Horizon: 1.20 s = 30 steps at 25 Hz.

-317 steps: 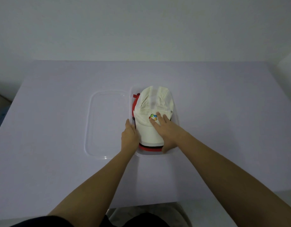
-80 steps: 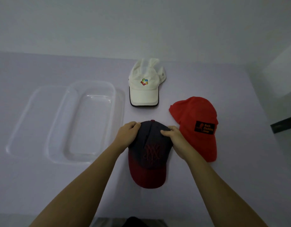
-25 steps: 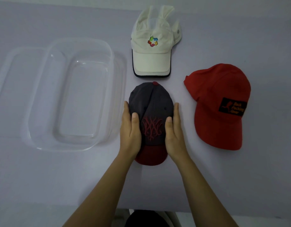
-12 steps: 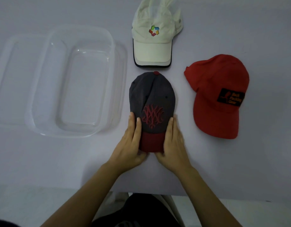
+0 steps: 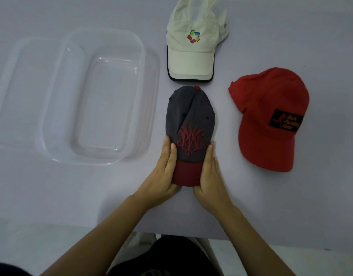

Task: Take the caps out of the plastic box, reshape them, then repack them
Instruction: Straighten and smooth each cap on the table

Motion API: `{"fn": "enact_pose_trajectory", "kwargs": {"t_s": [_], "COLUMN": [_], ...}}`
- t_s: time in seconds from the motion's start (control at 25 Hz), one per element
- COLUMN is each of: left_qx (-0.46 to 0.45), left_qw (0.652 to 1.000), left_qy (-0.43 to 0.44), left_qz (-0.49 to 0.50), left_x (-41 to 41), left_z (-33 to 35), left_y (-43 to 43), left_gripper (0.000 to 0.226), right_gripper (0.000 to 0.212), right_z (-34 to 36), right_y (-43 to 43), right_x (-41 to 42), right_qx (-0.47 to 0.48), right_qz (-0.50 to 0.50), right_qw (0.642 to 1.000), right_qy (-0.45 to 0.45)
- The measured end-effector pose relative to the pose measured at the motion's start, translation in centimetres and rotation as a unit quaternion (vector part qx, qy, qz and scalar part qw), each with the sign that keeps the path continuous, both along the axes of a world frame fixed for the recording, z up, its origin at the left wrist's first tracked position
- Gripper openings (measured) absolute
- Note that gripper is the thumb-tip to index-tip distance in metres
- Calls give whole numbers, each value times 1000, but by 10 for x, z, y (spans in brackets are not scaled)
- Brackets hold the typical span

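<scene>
The crown of the white cap (image 5: pixel 193 34) is cut off by the top edge at 12 o'clock. The lid (image 5: pixel 10 92) is clipped by the left edge at 9 o'clock, and its right part is overlapped by the box (image 5: pixel 139 56). Both sides of the brim of the dark cap (image 5: pixel 190 116) are covered by the left hand (image 5: pixel 161 176) and right hand (image 5: pixel 211 176); the thumbs cannot be seen. The patch lettering on the red cap (image 5: pixel 267 136) is blurred and only partly legible. Both forearms are cut off by the bottom edge at 6 o'clock.
</scene>
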<state>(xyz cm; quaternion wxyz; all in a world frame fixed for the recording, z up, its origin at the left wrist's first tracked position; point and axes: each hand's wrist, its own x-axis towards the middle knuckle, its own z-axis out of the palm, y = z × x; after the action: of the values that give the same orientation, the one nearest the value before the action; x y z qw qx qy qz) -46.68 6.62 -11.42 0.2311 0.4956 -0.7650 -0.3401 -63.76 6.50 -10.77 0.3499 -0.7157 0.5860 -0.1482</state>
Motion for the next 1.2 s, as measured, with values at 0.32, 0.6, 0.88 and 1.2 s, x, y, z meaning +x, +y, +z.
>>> {"fn": "enact_pose_trajectory", "kwargs": {"t_s": [0.32,0.6,0.88,1.2], "left_qx": [133,206,152,124], "left_qw": [929,863,870,861], "left_qy": [173,205,144,107], "left_qz": [298,413,447,481], "left_x": [-5,-20,-16,-21], "left_z": [52,58,44,41], "left_y": [-50,-125,-128,-136], "left_gripper": [62,28,26,31], "right_gripper": [55,28,16,10], "right_z": [39,44,34,42], "right_y": [-56,-141,-155,-175], "right_x": [-16,4,4,-1], "right_qx": [61,203,212,262], "right_qz": [-239,-238,-317,-276], "right_qw": [945,906,862,894], "right_qy": [-216,-286,-334,-235]}}
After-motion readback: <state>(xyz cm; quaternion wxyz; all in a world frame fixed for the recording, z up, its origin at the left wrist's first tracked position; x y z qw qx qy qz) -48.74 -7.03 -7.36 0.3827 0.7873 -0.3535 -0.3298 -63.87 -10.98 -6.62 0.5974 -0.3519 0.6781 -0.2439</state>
